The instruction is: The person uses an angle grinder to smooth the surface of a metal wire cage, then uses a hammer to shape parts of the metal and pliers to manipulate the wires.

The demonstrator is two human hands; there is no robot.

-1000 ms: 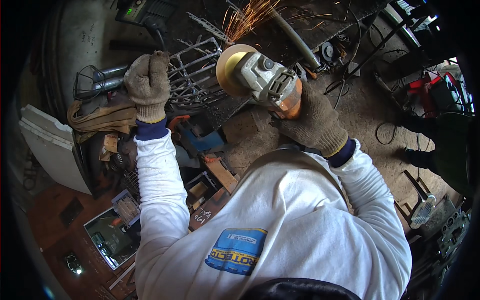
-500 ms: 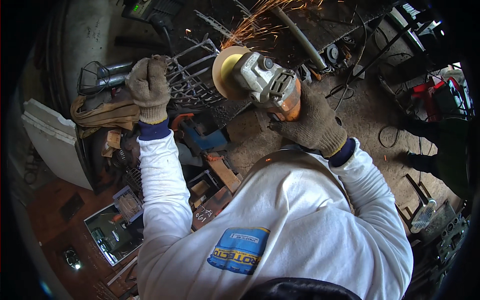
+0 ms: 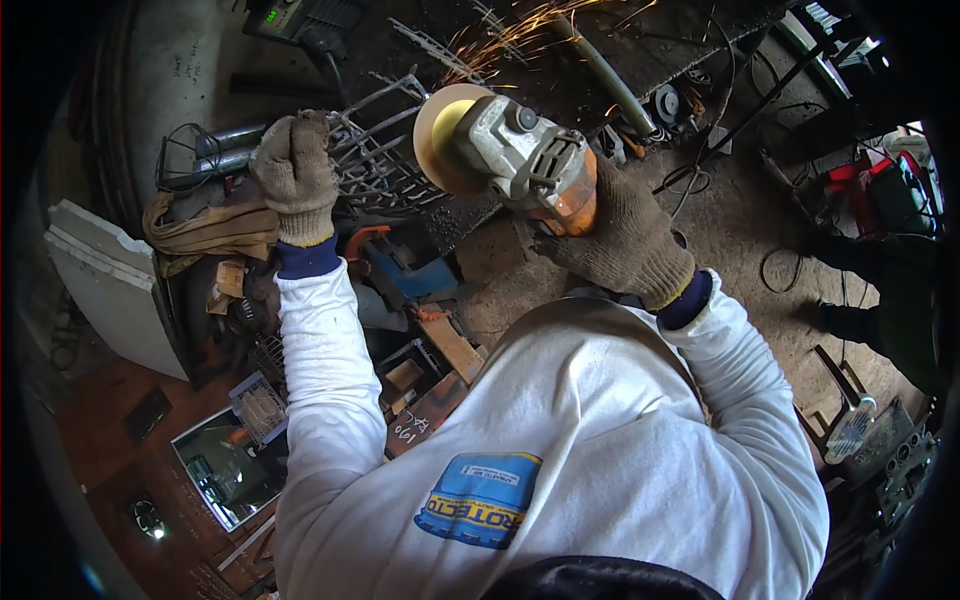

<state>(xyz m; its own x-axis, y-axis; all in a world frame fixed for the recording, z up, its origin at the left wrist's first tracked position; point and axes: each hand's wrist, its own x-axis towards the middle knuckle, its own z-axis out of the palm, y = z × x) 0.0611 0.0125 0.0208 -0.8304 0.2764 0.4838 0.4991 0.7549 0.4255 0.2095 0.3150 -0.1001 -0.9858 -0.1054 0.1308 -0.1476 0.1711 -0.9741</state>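
Note:
My right hand (image 3: 640, 235), in a brown knitted glove, is wrapped round the orange body of an angle grinder (image 3: 540, 160). The grinder's pale yellow disc (image 3: 440, 135) faces left, its edge close against a frame of welded metal rods (image 3: 375, 165); the exact contact point is hidden behind the disc. Orange sparks (image 3: 520, 50) stream up and to the right from behind it. At the frame's left end my left hand (image 3: 296, 170), gloved alike, is closed on the rods; its fingertips are hidden.
A dark bench (image 3: 690, 45) carries a metal pipe (image 3: 610, 80). Left of me are a brown cloth (image 3: 210, 228) and a pale slab (image 3: 115, 280). A blue tool (image 3: 415, 275) lies below the rod frame. Cables (image 3: 690, 180) hang at right; a person's dark-clothed legs (image 3: 880, 300) show there.
The grinder has shifted slightly left and toward me along the rod frame. Sparks now fly flatter, more to the right. My left hand stays almost still.

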